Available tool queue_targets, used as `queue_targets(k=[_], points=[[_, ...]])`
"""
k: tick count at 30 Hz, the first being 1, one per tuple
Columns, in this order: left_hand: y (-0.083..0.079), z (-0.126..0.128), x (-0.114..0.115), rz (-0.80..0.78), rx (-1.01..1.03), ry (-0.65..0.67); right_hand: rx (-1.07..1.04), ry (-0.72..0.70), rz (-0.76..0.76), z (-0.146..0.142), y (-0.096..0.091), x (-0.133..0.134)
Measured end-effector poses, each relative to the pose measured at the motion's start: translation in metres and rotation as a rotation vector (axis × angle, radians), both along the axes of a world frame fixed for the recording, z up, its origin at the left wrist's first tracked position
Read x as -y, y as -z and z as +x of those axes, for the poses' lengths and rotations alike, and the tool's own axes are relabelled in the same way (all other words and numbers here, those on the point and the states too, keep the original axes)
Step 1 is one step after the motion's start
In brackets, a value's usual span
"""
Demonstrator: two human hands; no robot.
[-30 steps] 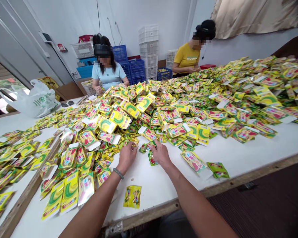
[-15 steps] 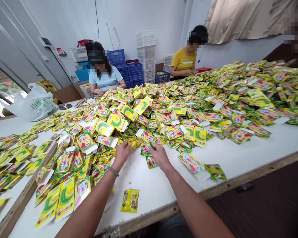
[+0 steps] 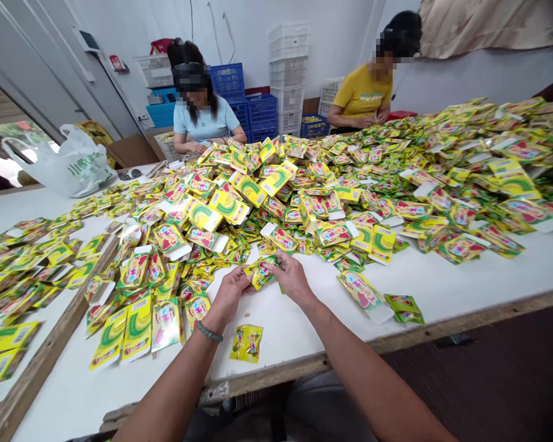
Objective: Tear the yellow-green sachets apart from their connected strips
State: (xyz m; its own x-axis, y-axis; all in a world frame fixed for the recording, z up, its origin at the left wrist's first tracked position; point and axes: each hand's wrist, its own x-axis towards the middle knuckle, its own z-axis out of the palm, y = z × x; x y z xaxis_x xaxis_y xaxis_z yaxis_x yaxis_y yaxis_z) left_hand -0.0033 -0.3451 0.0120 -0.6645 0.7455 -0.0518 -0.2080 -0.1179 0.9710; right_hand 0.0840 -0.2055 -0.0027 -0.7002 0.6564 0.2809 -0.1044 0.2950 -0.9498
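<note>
My left hand (image 3: 227,296) and my right hand (image 3: 291,277) are lifted a little above the white table (image 3: 299,331), and together they pinch a small bunch of yellow-green sachets (image 3: 262,270) between them. The left wrist wears a green bead bracelet. The bunch hangs just in front of the big heap of yellow-green packets (image 3: 332,190) that covers the table. One loose yellow sachet (image 3: 246,342) lies on the table near my left forearm. A flat packet (image 3: 362,291) and a green sachet (image 3: 404,308) lie to the right of my right hand.
Two people sit at the table's far side, one in a light blue shirt (image 3: 205,126), one in a yellow shirt (image 3: 360,98). A white plastic bag (image 3: 71,166) stands at the left. Blue and white crates (image 3: 262,110) are stacked by the wall. The table's wooden edge (image 3: 465,331) runs close on the right.
Both hands have drawn back from the heap's edge and lifted, now holding a bunch of sachets between them. The camera view has shifted slightly.
</note>
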Motion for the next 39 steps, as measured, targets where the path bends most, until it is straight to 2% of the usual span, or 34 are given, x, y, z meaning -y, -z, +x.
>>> queue_targets(k=[2, 4, 7, 10, 16, 22, 26, 28, 31, 33, 35, 37, 39], points=[[0.001, 0.002, 0.005, 0.025, 0.031, -0.067, -0.04, -0.066, -0.093, 0.0, 0.0, 0.002], [0.002, 0.005, 0.01, 0.087, 0.086, -0.078, -0.046, -0.165, -0.163, 0.0, -0.001, 0.006], [0.005, 0.009, 0.016, 0.163, 0.165, -0.045, -0.041, -0.265, -0.104, 0.001, -0.003, 0.015], [0.009, 0.007, 0.019, 0.157, 0.189, -0.047, -0.039, -0.267, -0.026, -0.001, -0.003, 0.02], [0.014, 0.005, 0.019, 0.131, 0.162, -0.051, -0.024, -0.242, -0.084, -0.002, -0.001, 0.017], [0.012, 0.016, 0.011, 0.207, 0.177, -0.082, -0.004, -0.04, -0.038, -0.003, -0.001, 0.019], [0.012, 0.019, 0.007, 0.247, 0.185, -0.13, 0.099, 0.121, 0.126, -0.004, -0.001, 0.028], [0.012, 0.019, 0.006, 0.222, 0.171, -0.192, 0.14, 0.151, 0.179, -0.005, -0.001, 0.031], [0.013, 0.019, 0.006, 0.223, 0.171, -0.268, 0.124, 0.038, 0.107, -0.006, 0.0, 0.032], [0.013, 0.019, 0.006, 0.231, 0.151, -0.276, 0.084, -0.083, 0.0, -0.006, 0.0, 0.032], [0.012, 0.019, 0.008, 0.221, 0.107, -0.283, 0.077, -0.21, -0.047, -0.004, -0.001, 0.033], [0.005, 0.015, 0.016, 0.149, -0.005, -0.272, 0.099, -0.307, -0.03, -0.002, -0.003, 0.032], [-0.008, 0.008, 0.036, 0.001, -0.254, -0.241, 0.114, -0.306, -0.034, 0.001, -0.004, 0.029]])
